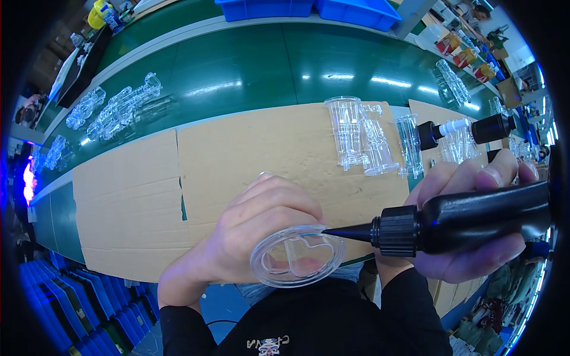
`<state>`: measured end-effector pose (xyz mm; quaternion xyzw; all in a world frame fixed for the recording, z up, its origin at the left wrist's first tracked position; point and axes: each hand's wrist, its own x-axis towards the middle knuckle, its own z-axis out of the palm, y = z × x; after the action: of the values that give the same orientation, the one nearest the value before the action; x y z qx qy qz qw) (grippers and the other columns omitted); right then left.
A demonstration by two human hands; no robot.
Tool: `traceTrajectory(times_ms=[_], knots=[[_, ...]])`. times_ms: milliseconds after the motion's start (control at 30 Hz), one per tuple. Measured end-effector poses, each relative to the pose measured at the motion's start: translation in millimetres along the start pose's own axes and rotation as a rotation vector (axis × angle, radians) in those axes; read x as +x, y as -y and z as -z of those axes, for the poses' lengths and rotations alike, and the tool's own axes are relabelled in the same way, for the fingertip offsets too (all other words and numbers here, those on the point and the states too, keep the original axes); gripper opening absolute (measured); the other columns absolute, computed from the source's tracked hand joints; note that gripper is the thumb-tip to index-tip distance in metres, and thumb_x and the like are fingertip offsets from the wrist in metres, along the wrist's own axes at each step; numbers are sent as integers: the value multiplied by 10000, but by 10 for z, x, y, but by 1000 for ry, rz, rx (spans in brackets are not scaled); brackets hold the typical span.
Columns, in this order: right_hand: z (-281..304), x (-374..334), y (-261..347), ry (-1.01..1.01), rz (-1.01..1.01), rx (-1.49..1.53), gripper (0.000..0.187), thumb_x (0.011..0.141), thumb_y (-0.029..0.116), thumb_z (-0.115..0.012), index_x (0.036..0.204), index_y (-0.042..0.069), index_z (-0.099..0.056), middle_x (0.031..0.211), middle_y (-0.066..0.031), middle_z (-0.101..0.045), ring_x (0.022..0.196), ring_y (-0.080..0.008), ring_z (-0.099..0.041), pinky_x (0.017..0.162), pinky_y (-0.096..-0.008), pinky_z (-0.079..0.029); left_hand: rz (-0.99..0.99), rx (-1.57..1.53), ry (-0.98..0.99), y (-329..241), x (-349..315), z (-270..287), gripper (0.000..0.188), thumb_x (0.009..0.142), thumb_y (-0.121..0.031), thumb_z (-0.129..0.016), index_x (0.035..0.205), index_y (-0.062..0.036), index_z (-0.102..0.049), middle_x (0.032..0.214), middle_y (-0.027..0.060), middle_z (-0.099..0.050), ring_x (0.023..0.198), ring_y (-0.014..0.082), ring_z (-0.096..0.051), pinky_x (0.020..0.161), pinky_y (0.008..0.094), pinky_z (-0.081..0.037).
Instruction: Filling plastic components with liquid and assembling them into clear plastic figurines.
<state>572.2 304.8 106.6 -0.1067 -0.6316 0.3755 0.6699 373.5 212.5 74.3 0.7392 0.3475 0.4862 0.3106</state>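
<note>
My left hand [261, 216] is closed round a clear plastic cup [259, 273], its oval rim and inner divider facing me. My right hand [448, 178] grips a black squeeze bottle [484, 216] lying nearly level. The bottle's tapered nozzle [353, 232] points left, with its tip at the upper edge of the cup's rim. Whether the tip touches the plastic or any liquid comes out, I cannot tell. The cup's body is mostly hidden behind my left fingers.
Cardboard sheets [130, 207] cover the near worktop. Clear plastic parts [350, 133] and a black bottle with a white nozzle [430, 135] lie at right. Beyond, more clear parts [127, 107] sit on the green belt [237, 65]. Blue bins [264, 9] stand at the back; a person [472, 15] is far right.
</note>
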Motion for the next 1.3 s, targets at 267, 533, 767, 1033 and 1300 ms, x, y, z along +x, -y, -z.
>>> traceTrajectory(times_ms=[267,533,767,1033,1300], knots=[[-24,93,-95,-76,-40,-96,636,898,496,-545,1336,103,-305,1078,-126,-551,796,-176,-624,577,-238,-501,9,-36,-14,-25,26,-56,338,633,-120,-811,906,-62,-622,951,55,-630,854,201,-570,790,330,-442],[-51,57,151,-201,-22,-203,655,893,528,-541,1346,116,-307,1074,-125,-558,832,-193,-638,635,-248,-533,4,-35,-28,-74,48,-35,386,592,-72,-813,922,-52,-613,956,69,-635,849,218,-577,774,333,-463],[139,218,383,-367,249,-229,607,921,504,-511,1362,134,-318,1063,-125,-554,906,-209,-631,763,-286,-545,14,-13,-90,-91,23,-144,510,527,-85,-831,949,-60,-547,925,105,-612,826,223,-561,751,333,-457],[1185,-503,517,-599,-183,-9,384,971,304,-491,1284,87,-441,1025,-143,-543,784,-159,-567,653,-248,-503,56,-87,-75,-47,22,-303,568,540,-82,-831,1024,-57,-534,956,109,-593,856,226,-568,746,342,-470],[1959,-1436,175,-952,-663,758,325,961,233,-486,1196,8,-473,892,-163,-569,632,-118,-490,550,-207,-456,193,-100,-148,259,-117,-351,580,566,-47,-814,1072,-60,-531,992,98,-578,891,228,-576,796,337,-461]])
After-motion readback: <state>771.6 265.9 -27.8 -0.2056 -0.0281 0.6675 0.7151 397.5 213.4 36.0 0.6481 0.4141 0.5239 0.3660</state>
